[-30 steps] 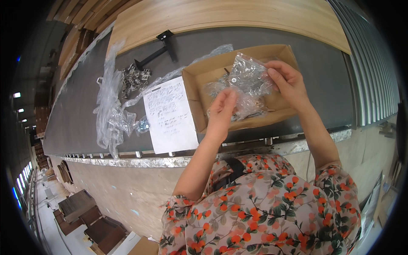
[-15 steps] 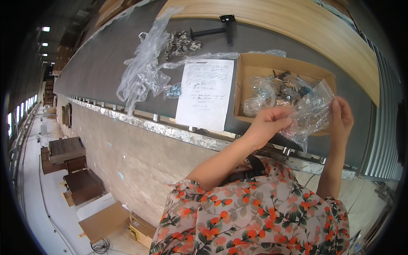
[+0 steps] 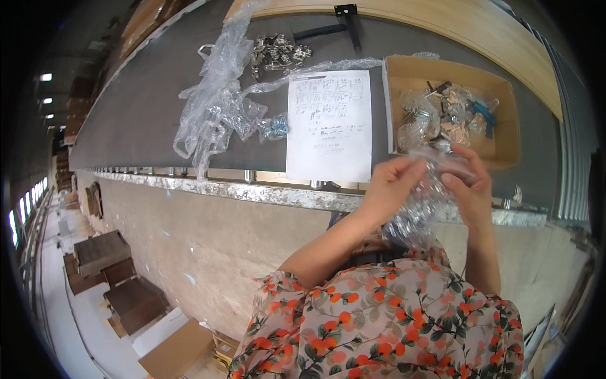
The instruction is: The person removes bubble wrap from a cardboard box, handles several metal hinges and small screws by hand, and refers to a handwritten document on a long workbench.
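Observation:
A clear plastic bag (image 3: 413,218) hangs between my two hands, its upper edge pinched on both sides; what lies inside is too blurred to name. My left hand (image 3: 390,189) grips the left part of that edge, and my right hand (image 3: 470,186) closes on the right part. Just beyond them stands an open cardboard box (image 3: 505,136) with small hardware in bags, wooden dowels (image 3: 456,134) and a blue piece (image 3: 486,115). Left of the box a printed sheet (image 3: 331,126) lies flat on the dark work surface.
Crumpled clear plastic bags (image 3: 218,101), a small bag of bluish hardware (image 3: 276,127) and a heap of metal fittings (image 3: 274,54) lie to the left. A black metal bracket (image 3: 347,26) sits at the back, near a wooden panel (image 3: 435,22). A worn metal rail (image 3: 271,194) edges the surface.
My hands have drawn closer together and toward my body, bringing the bag off the box's near side. The bag now hangs below my hands. The whole view has shifted slightly.

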